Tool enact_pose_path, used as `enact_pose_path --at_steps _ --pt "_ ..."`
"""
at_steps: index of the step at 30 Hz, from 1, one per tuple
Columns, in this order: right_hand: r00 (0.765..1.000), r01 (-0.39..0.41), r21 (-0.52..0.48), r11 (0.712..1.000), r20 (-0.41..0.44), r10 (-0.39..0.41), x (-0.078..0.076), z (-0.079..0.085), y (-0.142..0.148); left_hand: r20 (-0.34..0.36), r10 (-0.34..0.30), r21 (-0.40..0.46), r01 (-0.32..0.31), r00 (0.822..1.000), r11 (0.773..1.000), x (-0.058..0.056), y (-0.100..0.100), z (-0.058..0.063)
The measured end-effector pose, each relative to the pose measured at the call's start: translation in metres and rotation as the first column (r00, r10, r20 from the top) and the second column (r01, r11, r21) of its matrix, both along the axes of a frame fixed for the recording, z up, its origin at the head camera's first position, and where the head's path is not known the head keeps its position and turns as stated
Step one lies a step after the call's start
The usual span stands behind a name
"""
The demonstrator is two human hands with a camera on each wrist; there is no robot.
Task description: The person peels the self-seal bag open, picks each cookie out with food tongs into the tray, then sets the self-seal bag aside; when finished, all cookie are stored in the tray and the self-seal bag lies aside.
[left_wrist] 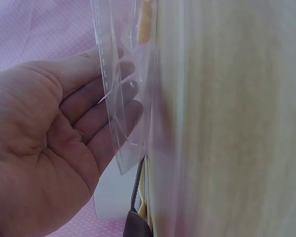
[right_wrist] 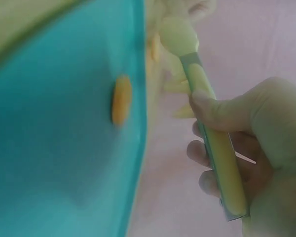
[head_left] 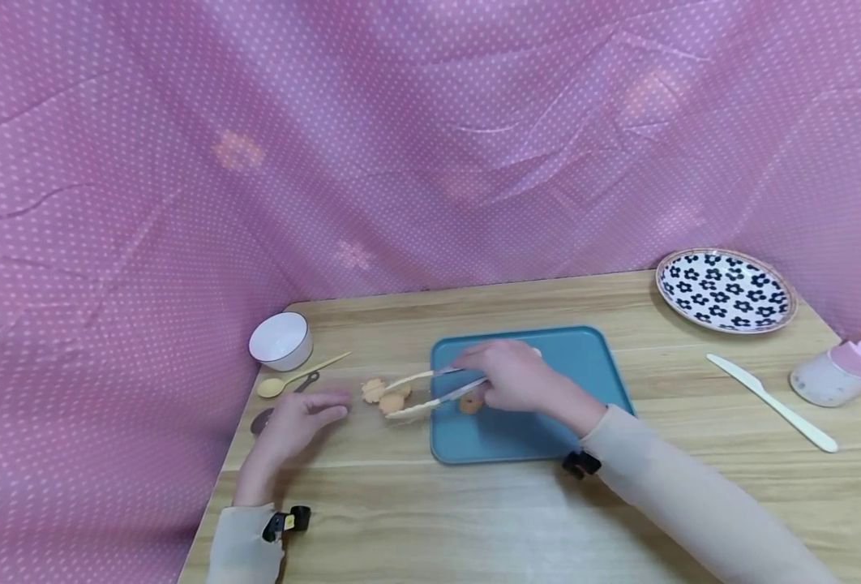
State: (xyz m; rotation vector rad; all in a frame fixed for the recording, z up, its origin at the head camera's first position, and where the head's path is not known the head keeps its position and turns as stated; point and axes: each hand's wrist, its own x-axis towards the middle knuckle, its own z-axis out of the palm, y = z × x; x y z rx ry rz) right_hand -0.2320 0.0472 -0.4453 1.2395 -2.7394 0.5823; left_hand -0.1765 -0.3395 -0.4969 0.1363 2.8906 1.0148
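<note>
Head view: cookies (head_left: 391,403) lie near tongs (head_left: 425,406), left of right grip (head_left: 516,376).

We see a blue tray (head_left: 474,440) and yellow-and-grey tongs (right_wrist: 224,165). We find white dots (plus peach flowers) on pink cloth (head_left: 401,122).

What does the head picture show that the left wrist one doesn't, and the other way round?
Only the head view shows the flowery plate, blue tray, pale knife and right hand gripping tongs.

Only the left wrist view shows the palm of the left hand and a dashed line on the clear bag.

Both show the left hand, white bowl and pink dotted cloth.
</note>
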Motion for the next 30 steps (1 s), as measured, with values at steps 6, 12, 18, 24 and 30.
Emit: enact_pose_path --at_steps 6,12,18,24,30 --pt "0.993 0.120 -0.035 0.992 0.004 -0.120 -0.011 0.006 0.051 0.007 0.006 0.024 -0.006 1.000 1.000 0.000 -0.001 0.002" --pt "0.979 0.200 -0.027 0.979 0.031 -0.200 -0.029 -0.007 0.087 0.026 0.018 0.049 -0.019 1.000 0.999 0.002 -0.001 0.005" --pt "0.966 0.241 0.005 0.971 0.090 -0.240 -0.030 -0.025 0.100 0.031 0.031 0.043 -0.033 0.999 0.999 0.004 0.000 0.005" --pt "0.960 0.262 0.003 0.965 0.100 -0.261 -0.023 -0.017 0.097 0.040 0.035 0.052 -0.037 0.999 0.998 0.003 0.001 0.005" --pt "0.968 0.248 -0.038 0.968 0.039 -0.246 0.000 -0.002 0.075 0.030 0.038 0.056 -0.039 0.999 0.998 0.004 0.003 0.003"
